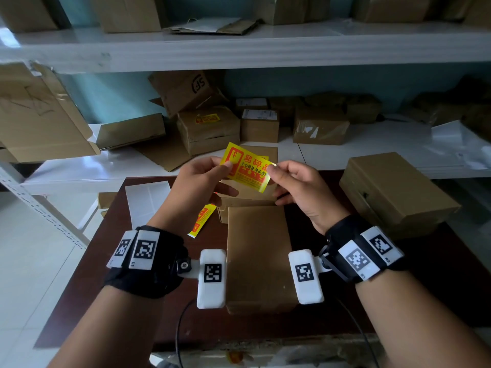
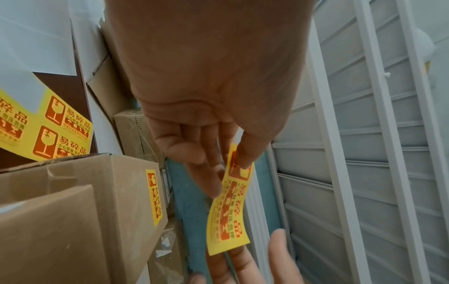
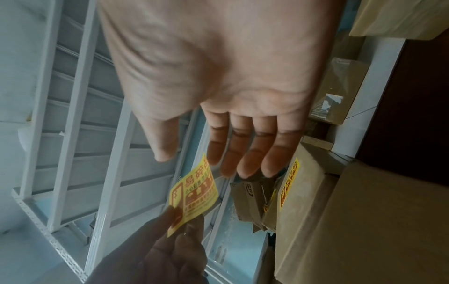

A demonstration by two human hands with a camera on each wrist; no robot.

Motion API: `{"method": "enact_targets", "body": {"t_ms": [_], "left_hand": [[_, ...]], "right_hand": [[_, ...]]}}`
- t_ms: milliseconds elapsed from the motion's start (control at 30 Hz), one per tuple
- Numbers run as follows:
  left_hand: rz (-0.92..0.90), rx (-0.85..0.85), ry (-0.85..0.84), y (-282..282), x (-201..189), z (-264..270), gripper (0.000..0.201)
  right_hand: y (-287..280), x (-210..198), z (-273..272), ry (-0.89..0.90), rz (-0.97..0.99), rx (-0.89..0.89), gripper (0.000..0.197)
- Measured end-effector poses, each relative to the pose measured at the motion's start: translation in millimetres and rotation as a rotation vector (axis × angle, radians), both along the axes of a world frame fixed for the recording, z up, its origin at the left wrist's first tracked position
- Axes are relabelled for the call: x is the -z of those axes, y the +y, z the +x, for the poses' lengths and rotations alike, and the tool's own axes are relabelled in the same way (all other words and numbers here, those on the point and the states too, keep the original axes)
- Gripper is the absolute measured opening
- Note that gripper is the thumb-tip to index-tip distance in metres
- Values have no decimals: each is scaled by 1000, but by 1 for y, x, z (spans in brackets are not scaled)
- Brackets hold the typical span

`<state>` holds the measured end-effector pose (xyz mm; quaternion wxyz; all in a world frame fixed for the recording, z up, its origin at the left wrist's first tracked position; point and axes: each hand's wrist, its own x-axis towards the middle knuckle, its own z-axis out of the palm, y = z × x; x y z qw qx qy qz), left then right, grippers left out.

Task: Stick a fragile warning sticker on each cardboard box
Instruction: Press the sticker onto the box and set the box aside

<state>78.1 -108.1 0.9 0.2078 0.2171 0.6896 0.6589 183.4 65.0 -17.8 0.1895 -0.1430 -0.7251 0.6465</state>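
A plain cardboard box lay nearest the camera on a dark brown counter, its long axis running away from the person, between two wrists strapped with marker-tagged cameras. Bare counter showed on both sides of it. Just beyond it sat a second box, partly hidden by the hands. To the left a yellow sticker sheet lay at a slant, one end under the left hand, with a white backing sheet farther left near the counter's edge. A larger box stood at the counter's far right corner, overhanging its edge.

Above the boxes, both hands held one yellow fragile sticker in the air. The left hand pinched the sticker's left end between thumb and fingers; the right hand pinched its right end between thumb and forefinger, the other fingers stretched out loosely. The sticker's long axis ran left to right, tilted down toward the right, printed face toward the person, and it bowed slightly along its length.

Behind the counter stood white metal shelving against a pale blue wall. Its lower shelf carried a jumble of cardboard boxes, among them one already labelled with a yellow sticker on top, and flattened cartons. More boxes sat on the upper shelf. A pale tiled floor lay open to the left of the counter.
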Motion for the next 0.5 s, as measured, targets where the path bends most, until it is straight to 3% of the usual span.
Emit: {"method": "enact_targets", "body": {"t_ms": [200, 500], "left_hand": [[-19, 25, 20, -1, 0, 1, 19], [-34, 23, 47, -4, -1, 1, 20]], "right_hand": [[4, 3, 0, -44, 50, 23, 8], [8, 5, 1, -101, 77, 48, 8]]}}
